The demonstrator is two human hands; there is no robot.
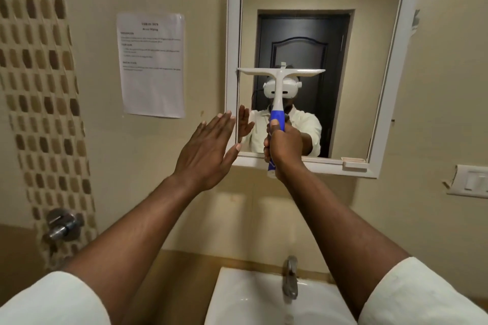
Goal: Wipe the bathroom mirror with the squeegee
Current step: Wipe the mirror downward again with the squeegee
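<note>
I judge the wipe is mid-stroke: the squeegee point(280, 92) sits against the mirror point(369, 60) at mid-height on its left half, so the glass below and to the right looks still to do; I cannot tell streaks from clean areas. My right hand point(284, 145) is clamped on the blue handle. Its handle runs vertically, blade crosswise on top. My left hand point(208, 150) hangs spread near the frame's left edge.

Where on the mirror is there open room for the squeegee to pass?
Glass is free right of the squeegee up to the mirror frame, and above the blade. The lower left is crowded: the left hand at the frame's edge, the right hand gripping the handle.
</note>
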